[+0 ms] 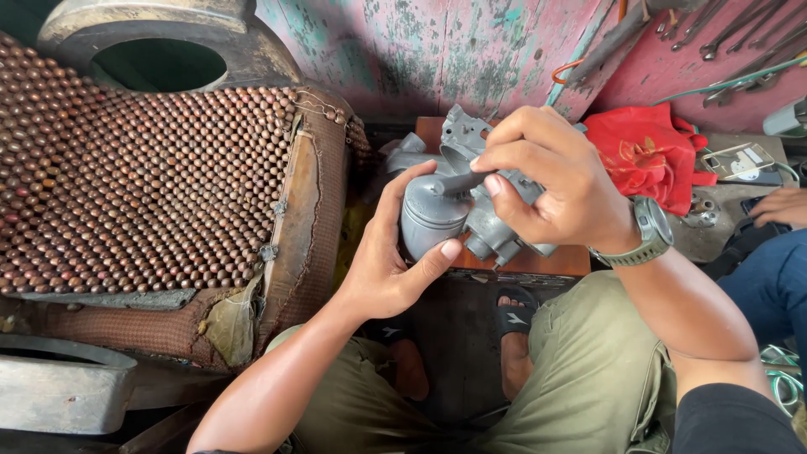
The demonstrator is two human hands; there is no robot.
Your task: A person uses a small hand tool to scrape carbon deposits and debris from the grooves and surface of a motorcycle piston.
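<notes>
Above the person's lap, the left hand (395, 261) cups a grey metal carburetor (458, 210) while the right hand (551, 181) pinches a dark rod (464, 180) against it, bowl still attached

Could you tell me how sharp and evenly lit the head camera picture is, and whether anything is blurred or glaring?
Head view: soft, even daylight, no hard shadows; the grey metal part and both hands, left hand and right hand, are sharp; mild sheen on the part, no glare; the beaded seat cover is crisp; the edges bow slightly from the wide lens.
</notes>
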